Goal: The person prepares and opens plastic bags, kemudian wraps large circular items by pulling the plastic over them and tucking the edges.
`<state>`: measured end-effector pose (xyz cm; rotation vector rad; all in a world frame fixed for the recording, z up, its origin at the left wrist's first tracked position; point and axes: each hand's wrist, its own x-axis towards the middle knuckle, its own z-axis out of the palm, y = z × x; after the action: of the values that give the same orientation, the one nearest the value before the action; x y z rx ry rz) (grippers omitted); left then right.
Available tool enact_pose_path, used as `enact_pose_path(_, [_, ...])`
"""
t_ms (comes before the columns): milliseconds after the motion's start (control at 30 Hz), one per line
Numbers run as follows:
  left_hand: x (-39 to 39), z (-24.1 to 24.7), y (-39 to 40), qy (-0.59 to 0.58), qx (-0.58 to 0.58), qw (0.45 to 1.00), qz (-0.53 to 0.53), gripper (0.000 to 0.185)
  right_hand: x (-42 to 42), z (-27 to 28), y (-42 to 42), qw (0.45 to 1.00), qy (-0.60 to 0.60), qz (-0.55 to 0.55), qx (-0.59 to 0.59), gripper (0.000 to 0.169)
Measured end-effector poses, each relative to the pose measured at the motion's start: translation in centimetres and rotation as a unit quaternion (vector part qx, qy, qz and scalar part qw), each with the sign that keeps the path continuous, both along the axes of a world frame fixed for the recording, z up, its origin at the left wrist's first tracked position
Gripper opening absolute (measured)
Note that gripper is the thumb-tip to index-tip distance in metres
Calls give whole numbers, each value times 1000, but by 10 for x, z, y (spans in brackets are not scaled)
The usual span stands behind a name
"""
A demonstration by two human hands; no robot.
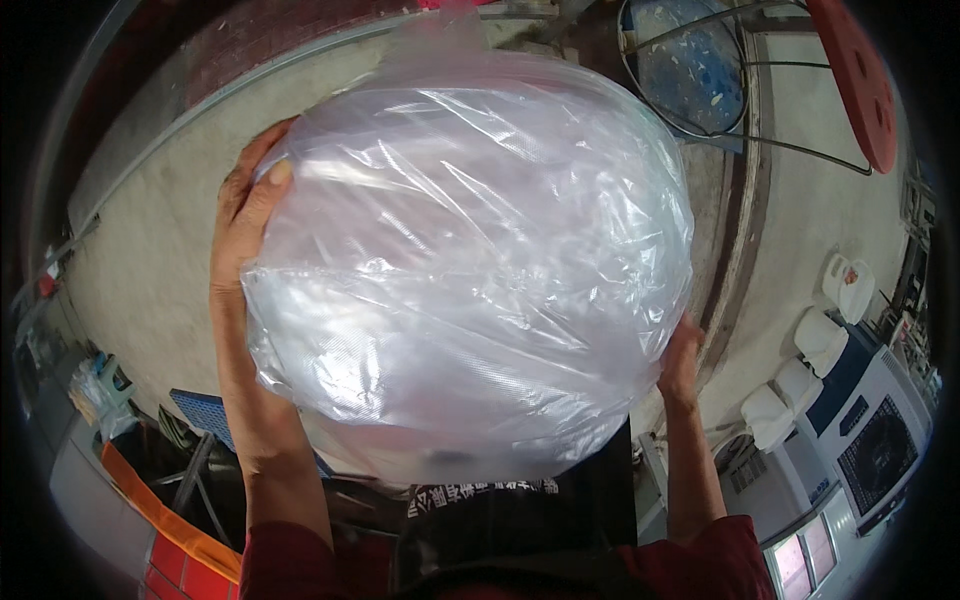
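A large, puffed-out clear plastic bag (480,262) fills the middle of the view, held up before my chest. My left hand (259,191) grips its upper left side, with the thumb on the near face and the other fingers behind the film. At the lower right my right hand (679,356) holds the bag's edge; its fingers are partly hidden behind the plastic. The film is shiny and creased, and whether anything lies inside is unclear. Below the bag shows a black apron (495,525) bearing white writing.
At the upper right stands a stool with a red seat (859,82) and metal legs, near a blue, paint-flecked surface (686,64). Several white containers (799,386) line the right side beside a grey machine with a fan grille (877,454). An orange strip (169,517) lies lower left.
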<state>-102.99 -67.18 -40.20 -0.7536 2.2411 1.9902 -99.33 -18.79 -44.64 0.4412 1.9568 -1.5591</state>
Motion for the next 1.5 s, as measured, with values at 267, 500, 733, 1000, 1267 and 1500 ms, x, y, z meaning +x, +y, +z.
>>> enact_pose_path(267, [17,-28,1,138,46,982,123,55,-82,45,-82,780,496,211,318,49])
enact_pose_path(500, [15,-22,-5,64,51,991,102,58,-129,7,-100,953,229,181,75,49])
enact_pose_path(733, [14,-19,-2,28,63,993,96,60,-82,-73,-49,948,108,214,211,67])
enact_pose_path(1000, [9,-14,-6,6,78,994,77,66,-65,72,-84,942,240,235,23,115])
enact_pose_path(1267, [9,-26,-8,92,80,991,58,61,34,-13,-27,791,223,509,255,94])
enact_pose_path(1500, [63,-41,-9,179,110,949,234,37,49,-48,-6,779,159,506,334,82])
